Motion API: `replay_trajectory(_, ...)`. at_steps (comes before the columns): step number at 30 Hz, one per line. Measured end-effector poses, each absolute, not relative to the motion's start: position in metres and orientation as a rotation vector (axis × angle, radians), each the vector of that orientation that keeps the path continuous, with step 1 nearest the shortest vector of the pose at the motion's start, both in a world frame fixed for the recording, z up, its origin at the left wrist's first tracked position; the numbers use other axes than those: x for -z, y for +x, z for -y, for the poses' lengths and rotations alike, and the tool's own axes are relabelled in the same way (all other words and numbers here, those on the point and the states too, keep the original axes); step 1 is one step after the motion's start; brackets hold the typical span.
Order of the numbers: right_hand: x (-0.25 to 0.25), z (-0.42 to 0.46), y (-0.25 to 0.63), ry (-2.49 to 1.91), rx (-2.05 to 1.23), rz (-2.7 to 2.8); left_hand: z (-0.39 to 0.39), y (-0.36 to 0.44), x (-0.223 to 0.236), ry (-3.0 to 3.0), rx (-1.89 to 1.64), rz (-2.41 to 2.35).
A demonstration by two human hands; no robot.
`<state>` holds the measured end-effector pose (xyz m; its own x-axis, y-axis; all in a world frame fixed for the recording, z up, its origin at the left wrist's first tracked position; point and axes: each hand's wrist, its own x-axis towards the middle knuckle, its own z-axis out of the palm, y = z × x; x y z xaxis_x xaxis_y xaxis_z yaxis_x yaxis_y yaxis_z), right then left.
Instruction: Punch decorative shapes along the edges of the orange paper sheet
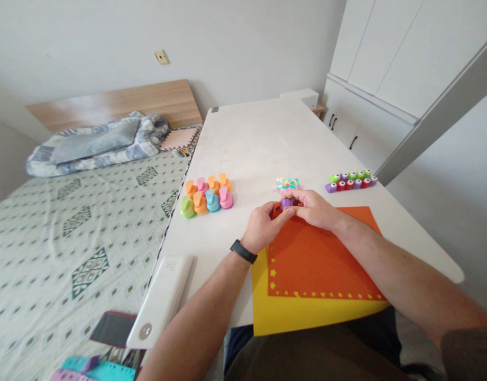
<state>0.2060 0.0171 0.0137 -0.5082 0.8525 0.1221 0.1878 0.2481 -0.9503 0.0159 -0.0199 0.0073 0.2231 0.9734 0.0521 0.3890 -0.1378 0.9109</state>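
Observation:
Both my hands meet over the far left corner of an orange foam sheet (318, 259), which lies on a yellow sheet (302, 315) at the table's near edge. My left hand (265, 226), with a black band on the wrist, and my right hand (315, 208) are closed together on a small purple punch (286, 202) pressed at the orange sheet's corner. Small flower-shaped holes run along the orange sheet's left and near edges. A little pile of coloured cut-out shapes (287, 183) lies just beyond my hands.
Several larger pastel punches (207, 196) stand in a cluster at the left of the white table (259, 137). A double row of small green, purple and red punches (351, 180) lies at the right. A white box (161, 299) overhangs the table's near left corner. A bed (69, 227) lies to the left, white cupboards at the right.

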Motion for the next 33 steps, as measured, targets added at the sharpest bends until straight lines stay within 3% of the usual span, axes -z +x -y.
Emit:
replay_trajectory(9, -0.010, -0.018, 0.206, -0.990, -1.168, 1.925, 0.019, 0.015, -0.003, 1.699, -0.884, -1.285)
replay_trajectory(33, -0.010, -0.028, 0.213, -1.063, -1.326, 1.531, 0.016, 0.010, 0.003, 1.422, -0.884, -1.207)
